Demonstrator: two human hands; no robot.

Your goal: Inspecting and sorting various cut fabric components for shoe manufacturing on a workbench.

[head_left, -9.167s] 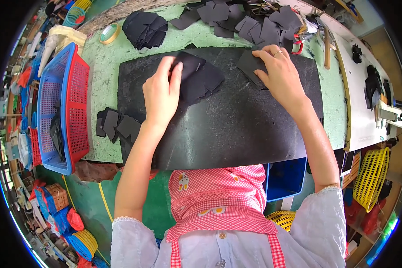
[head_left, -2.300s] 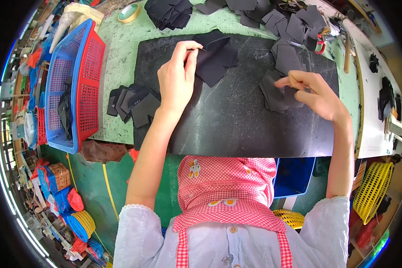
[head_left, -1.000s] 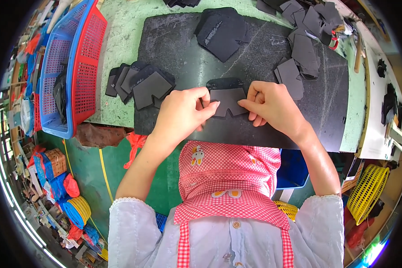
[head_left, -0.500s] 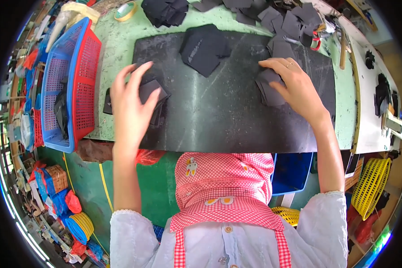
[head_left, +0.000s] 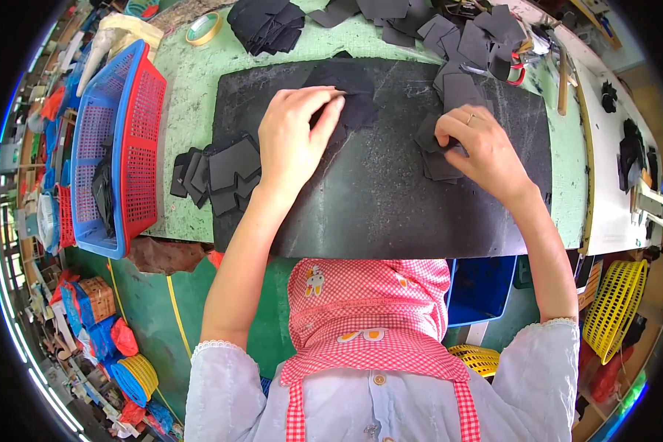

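Left hand (head_left: 293,136) pinches black piece (head_left: 355,105) mid bench (head_left: 188,81); right hand (head_left: 486,153) curls over grey stack (head_left: 440,169) toward right edge, hold unclear.

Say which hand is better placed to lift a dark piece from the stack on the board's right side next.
Most likely the right hand: it is at the right-side stack, while the left hand is across the black board, at the upper-middle stack.
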